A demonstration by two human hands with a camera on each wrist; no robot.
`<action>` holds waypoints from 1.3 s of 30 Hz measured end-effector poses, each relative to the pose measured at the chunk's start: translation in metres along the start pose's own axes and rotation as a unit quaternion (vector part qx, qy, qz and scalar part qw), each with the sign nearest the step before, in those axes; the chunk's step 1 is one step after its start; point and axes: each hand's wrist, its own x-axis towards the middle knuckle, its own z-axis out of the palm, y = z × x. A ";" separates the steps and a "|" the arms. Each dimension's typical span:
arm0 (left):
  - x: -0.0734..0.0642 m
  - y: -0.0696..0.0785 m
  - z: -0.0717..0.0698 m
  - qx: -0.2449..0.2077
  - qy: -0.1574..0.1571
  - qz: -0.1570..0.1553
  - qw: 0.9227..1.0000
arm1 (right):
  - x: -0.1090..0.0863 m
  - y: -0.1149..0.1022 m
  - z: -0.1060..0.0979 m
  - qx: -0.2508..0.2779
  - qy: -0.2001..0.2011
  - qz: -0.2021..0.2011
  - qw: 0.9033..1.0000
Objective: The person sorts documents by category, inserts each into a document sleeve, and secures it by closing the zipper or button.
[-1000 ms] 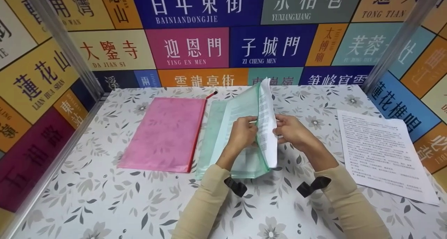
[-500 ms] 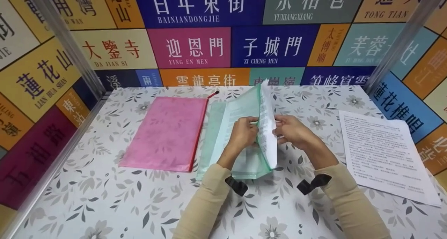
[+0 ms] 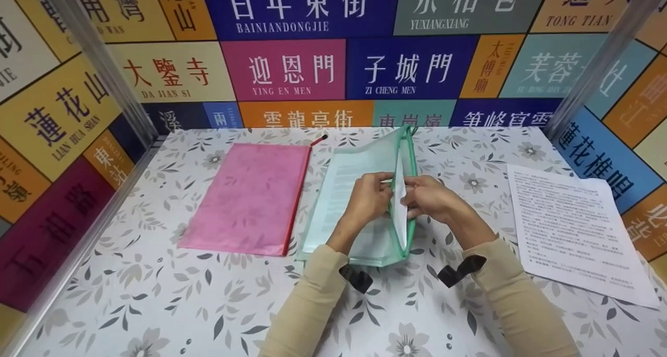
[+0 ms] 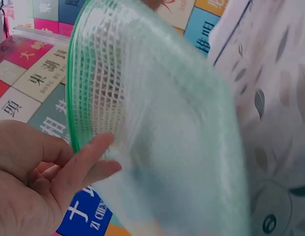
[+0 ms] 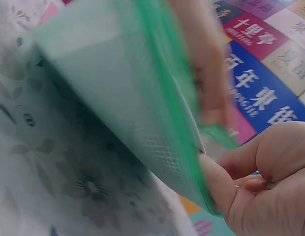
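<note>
A translucent green mesh zip folder [image 3: 344,195] stands partly raised on the table in the head view, its mouth gaping to the right. White printed papers [image 3: 400,216] sit inside, their edge showing in the mouth. My left hand [image 3: 371,196] pinches the left lip of the folder. On the opposite lip, my right hand [image 3: 435,196] grips the green edge with thumb and fingers. In the left wrist view, the fingers of my left hand [image 4: 44,177] hold the green rim. The right wrist view shows my right thumb [image 5: 218,182] against the green edge, partly blurred.
To the left lies a flat pink zip folder [image 3: 247,200] with a red zip. Printed sheets [image 3: 573,237] lie at the right of the flower-patterned table [image 3: 208,305]. Panelled walls [image 3: 292,68] with lettering stand at the back and sides.
The papers that stuck out past the folder's right side now sit between its two lips. My right hand has moved slightly left and now holds the folder's right lip.
</note>
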 end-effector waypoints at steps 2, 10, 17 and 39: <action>0.001 0.000 0.000 0.008 0.003 0.002 1.000 | 0.003 0.002 0.002 0.004 0.000 -0.001 1.000; 0.004 -0.003 -0.002 0.001 0.021 -0.014 1.000 | 0.008 0.007 0.007 0.010 0.009 -0.010 1.000; 0.005 -0.005 -0.002 -0.002 0.027 -0.016 0.999 | 0.008 0.005 0.003 0.013 -0.003 -0.008 1.000; 0.004 -0.004 -0.005 -0.026 0.033 -0.043 0.998 | 0.010 -0.022 -0.033 -0.014 0.069 -0.023 0.997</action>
